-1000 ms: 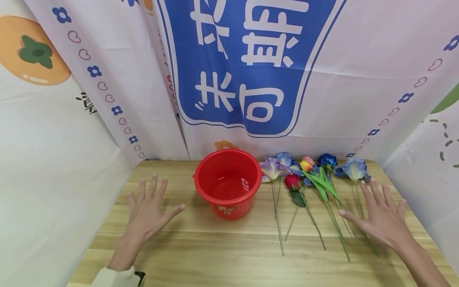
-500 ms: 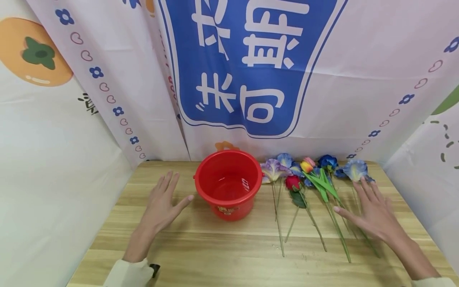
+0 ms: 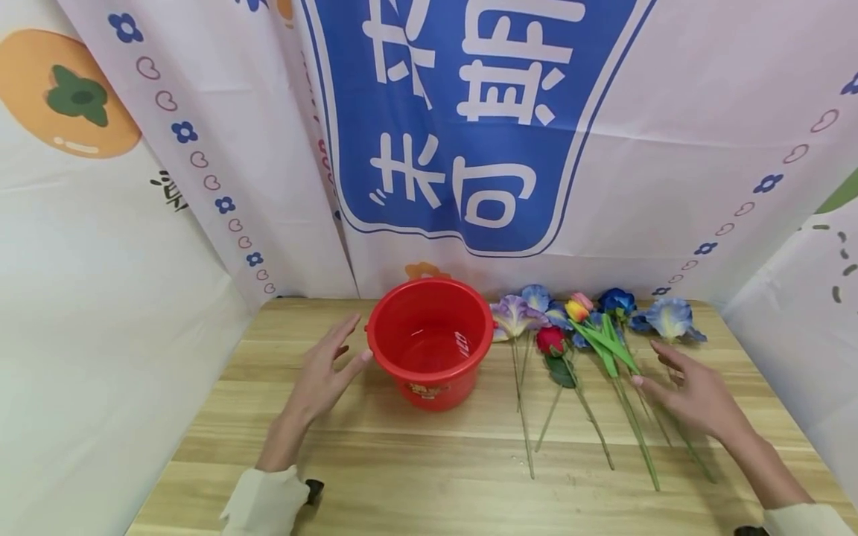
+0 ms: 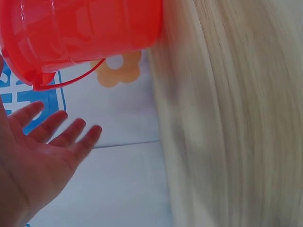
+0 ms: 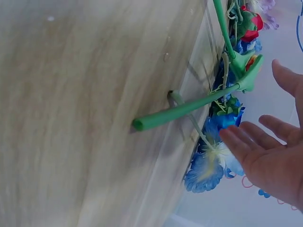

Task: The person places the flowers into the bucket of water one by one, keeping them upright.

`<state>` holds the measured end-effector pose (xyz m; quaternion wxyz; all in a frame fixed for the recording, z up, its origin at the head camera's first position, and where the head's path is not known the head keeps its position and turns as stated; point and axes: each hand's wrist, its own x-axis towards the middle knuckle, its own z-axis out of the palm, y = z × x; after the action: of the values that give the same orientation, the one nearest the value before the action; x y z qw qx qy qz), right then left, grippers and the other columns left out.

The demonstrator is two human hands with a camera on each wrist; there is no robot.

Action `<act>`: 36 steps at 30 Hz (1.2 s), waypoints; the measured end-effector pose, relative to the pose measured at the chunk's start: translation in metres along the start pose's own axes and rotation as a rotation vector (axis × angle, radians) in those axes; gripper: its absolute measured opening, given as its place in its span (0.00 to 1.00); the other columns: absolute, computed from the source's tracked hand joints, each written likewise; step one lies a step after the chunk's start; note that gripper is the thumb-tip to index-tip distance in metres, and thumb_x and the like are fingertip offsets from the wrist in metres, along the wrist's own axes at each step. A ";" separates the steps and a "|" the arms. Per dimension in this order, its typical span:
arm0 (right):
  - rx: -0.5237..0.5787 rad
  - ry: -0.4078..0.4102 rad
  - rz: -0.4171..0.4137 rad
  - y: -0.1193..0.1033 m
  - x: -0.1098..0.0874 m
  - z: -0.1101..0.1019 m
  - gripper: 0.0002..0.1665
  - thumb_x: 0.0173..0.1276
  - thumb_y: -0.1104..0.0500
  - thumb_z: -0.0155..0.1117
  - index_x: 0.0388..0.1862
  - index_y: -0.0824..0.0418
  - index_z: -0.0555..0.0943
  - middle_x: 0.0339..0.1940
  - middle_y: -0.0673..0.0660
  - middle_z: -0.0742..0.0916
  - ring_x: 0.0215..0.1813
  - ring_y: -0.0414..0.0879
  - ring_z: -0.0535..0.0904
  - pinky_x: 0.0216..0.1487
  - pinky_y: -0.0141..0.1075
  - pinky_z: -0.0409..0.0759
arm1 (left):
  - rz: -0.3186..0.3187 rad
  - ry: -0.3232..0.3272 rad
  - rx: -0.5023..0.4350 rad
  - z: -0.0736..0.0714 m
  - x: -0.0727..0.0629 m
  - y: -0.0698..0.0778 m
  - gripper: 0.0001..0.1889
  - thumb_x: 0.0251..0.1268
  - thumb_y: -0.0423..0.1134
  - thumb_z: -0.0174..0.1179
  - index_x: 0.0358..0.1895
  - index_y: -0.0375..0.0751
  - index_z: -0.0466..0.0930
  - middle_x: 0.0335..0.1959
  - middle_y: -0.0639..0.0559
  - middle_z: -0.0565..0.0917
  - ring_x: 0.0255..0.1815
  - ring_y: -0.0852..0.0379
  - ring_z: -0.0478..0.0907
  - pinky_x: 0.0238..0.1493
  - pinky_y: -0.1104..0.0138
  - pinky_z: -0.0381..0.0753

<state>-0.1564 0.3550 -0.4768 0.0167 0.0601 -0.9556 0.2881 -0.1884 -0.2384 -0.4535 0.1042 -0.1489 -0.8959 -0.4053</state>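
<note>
Over worktop (image 3: 402, 491), holds left hand (image 3: 323, 381) wide beside bucket (image 3: 452, 391), right hand (image 3: 697, 394) half-spread near flowers (image 3: 606, 345) laid with blooms (image 3: 551, 340) at back edge (image 3: 315, 301), probably easing reach.

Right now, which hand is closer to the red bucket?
Left. The left hand is beside the red bucket; the right hand is farther off, near the flower stems.

We saw the round red plastic bucket (image 3: 430, 350) on the pale wood-grained tabletop (image 3: 415, 476), before the printed white cloth (image 3: 643, 201). Just left of the bucket was the left hand (image 3: 326, 376); right of it, going outward, lay the ruffled purple iris (image 3: 516, 316), round red rose (image 3: 551, 340), yellow-pink tulip (image 3: 578, 307) and ruffled blue iris (image 3: 670, 318). Well right of the bucket was the right hand (image 3: 697, 394).
</note>
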 end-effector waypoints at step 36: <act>0.383 -0.153 0.137 0.017 0.032 0.006 0.35 0.77 0.59 0.71 0.74 0.78 0.73 0.63 0.75 0.86 0.45 0.25 0.84 0.45 0.31 0.90 | -0.103 0.004 -0.620 0.016 0.014 0.005 0.28 0.80 0.32 0.59 0.79 0.33 0.69 0.76 0.33 0.74 0.67 0.53 0.81 0.58 0.71 0.89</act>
<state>-0.1907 0.3626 -0.4889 -0.0872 0.0187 -0.8837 0.4595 -0.2004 -0.2208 -0.4563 0.0348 -0.1275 -0.7358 -0.6641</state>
